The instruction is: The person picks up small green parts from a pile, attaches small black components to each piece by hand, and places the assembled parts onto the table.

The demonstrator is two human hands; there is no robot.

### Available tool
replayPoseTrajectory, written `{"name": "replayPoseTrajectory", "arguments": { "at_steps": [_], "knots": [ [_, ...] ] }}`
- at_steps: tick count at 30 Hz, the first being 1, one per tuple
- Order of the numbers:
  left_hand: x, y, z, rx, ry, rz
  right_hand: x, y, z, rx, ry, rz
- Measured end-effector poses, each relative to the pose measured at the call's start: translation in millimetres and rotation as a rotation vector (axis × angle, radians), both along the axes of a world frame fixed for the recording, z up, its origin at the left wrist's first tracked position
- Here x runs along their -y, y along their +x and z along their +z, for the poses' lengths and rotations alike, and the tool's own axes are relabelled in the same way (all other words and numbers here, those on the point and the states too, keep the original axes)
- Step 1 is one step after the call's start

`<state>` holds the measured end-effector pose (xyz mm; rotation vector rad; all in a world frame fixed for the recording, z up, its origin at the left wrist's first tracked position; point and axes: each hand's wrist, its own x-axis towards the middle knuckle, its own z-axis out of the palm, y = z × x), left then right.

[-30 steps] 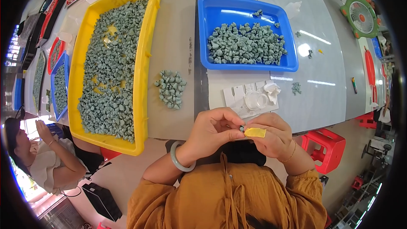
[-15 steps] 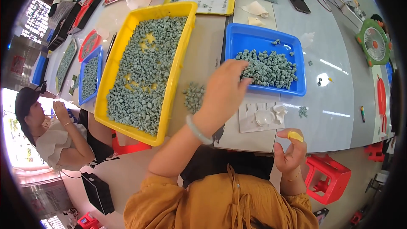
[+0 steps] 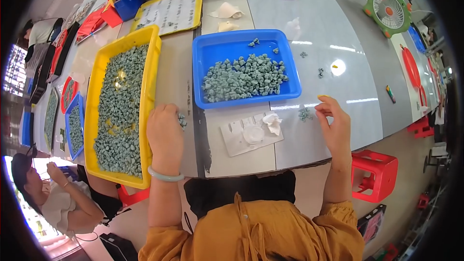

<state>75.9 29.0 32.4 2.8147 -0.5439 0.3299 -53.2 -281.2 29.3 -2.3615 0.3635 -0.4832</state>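
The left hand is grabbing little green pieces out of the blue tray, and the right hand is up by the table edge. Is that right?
Not quite. In the head view, the left hand rests on a small pile of green pieces lying on the bare table, between the yellow tray and the blue tray, not in the blue tray. The right hand is indeed up by the table edge.
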Motion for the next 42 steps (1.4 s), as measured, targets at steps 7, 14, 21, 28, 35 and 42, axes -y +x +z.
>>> {"name": "replayPoseTrajectory", "arguments": {
  "at_steps": [7, 14, 21, 28, 35, 42],
  "knots": [
    [6, 2, 4, 0.004, -0.091, -0.034, 2, 17, -1, -0.052, -0.037, 0.072],
    [9, 0, 5, -0.089, -0.340, -0.080, -4, 22, 2, -0.067, -0.102, 0.133],
    [8, -4, 9, 0.038, -0.090, -0.020, -5, 20, -4, -0.091, -0.110, 0.082],
    [5, -1, 3, -0.021, -0.159, -0.084, -9, 19, 1, -0.003, -0.130, 0.070],
    [9, -27, 24, 0.017, -0.423, -0.068, -19, 8, 0, 0.177, 0.485, 0.069],
    [13, -81, 17, -0.780, -1.146, -0.504, -90, -18, 16, 0.133, 1.101, 0.247]
  ]
}}
